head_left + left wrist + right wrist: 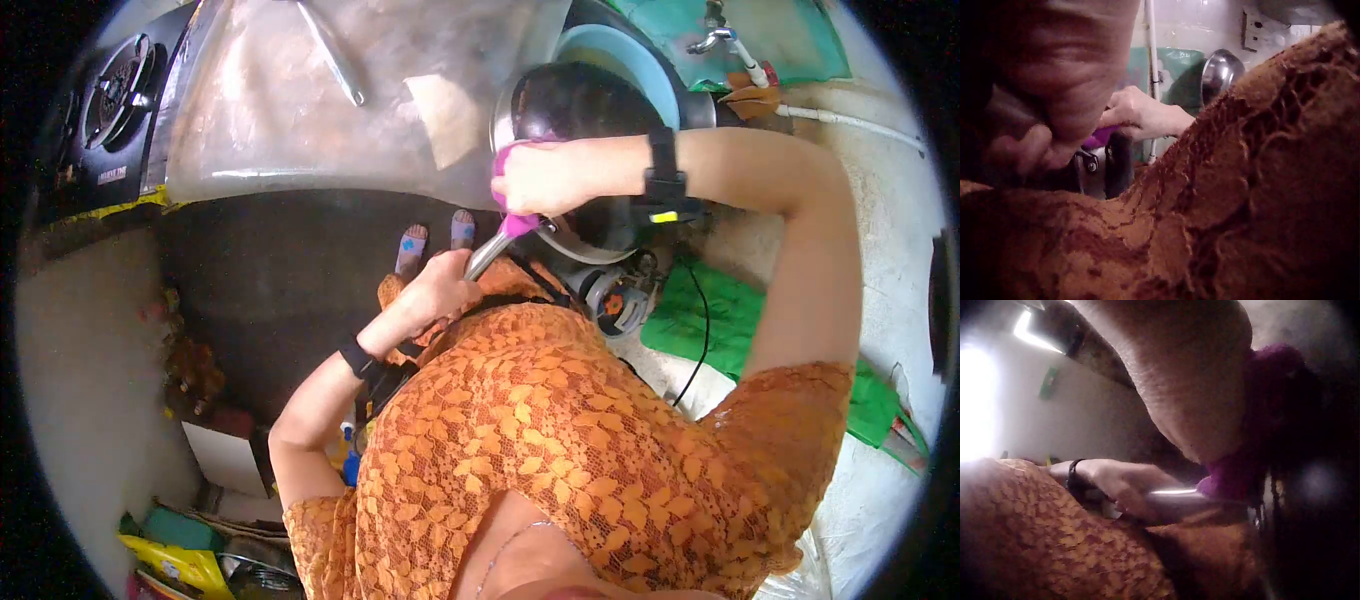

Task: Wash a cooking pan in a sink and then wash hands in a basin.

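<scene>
In the head view my left hand [440,288] grips the metal handle [490,254] of a large pan with a dark inside [580,100] and a silvery rim. A pink-purple cloth [518,224] is wrapped about the pan end of that handle. My right hand [540,180] grips this cloth close to the rim. The right wrist view shows the cloth [1229,478] against the shiny handle [1172,495], with the left hand [1125,484] farther along it. Seen from the left wrist, the right hand [1141,114] holds the purple cloth beside the pan's handle joint.
A light blue basin [625,55] lies behind the pan, near a tap [712,40]. Plastic sheeting covers the counter [270,120], bearing a long metal utensil [335,60] and a beige piece [448,120]. A gas stove [122,90] stands at left, a green bag [690,320] at right.
</scene>
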### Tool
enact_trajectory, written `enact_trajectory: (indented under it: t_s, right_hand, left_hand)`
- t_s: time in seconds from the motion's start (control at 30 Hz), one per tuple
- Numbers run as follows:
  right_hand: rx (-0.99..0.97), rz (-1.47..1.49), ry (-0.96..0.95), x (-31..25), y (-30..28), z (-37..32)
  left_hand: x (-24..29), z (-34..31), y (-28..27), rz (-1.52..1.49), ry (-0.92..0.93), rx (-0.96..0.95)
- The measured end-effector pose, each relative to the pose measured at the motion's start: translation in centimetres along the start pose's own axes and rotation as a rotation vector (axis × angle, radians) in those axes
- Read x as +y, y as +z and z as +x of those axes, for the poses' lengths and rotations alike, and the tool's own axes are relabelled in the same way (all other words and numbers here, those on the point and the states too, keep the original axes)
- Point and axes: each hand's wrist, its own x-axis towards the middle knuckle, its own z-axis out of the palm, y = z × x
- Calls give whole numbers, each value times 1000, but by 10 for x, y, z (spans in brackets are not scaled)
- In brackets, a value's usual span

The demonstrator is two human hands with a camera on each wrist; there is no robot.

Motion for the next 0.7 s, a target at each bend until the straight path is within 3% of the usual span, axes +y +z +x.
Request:
enact_trajectory:
  t_s: [0.07, 0.13, 0.27, 0.3, 0.33, 0.4, 0.5, 0.53, 0.57, 0.6, 0.67, 0.7]
  right_hand:
    - [62, 66, 38, 19, 5, 3]
    - [64, 36, 172, 49, -2, 3]
    - [125, 141, 577, 112, 6, -25]
    - [263, 289, 642, 133, 28, -36]
    - [169, 185, 725, 140, 26, -46]
    - [129, 335, 949, 153, 31, -78]
    - [353, 492, 1037, 141, 54, -145]
    - [455, 598, 1152, 125, 57, -163]
    - [412, 654, 1225, 125, 72, -180]
    - [440, 529, 1405, 104, 72, -189]
    - [414, 377, 1556, 102, 92, -216]
    - [564, 523, 1542, 91, 70, -207]
  left_hand:
    - [1, 1, 3, 84, 23, 52]
    - [-34, 15, 10, 254, 307, 256]
    - [-59, 31, 21, 293, 275, 371]
    - [-48, 28, 20, 317, 190, 368]
    - [-59, 36, 22, 314, 180, 389]
    - [-79, 50, 26, 303, 147, 397]
    - [-93, 64, 33, 273, 152, 430]
    - [-92, 67, 33, 259, 132, 416]
    - [-104, 75, 36, 245, 158, 427]
    - [-110, 80, 35, 258, 160, 433]
    - [-116, 86, 33, 286, 163, 446]
    - [-113, 87, 32, 281, 189, 437]
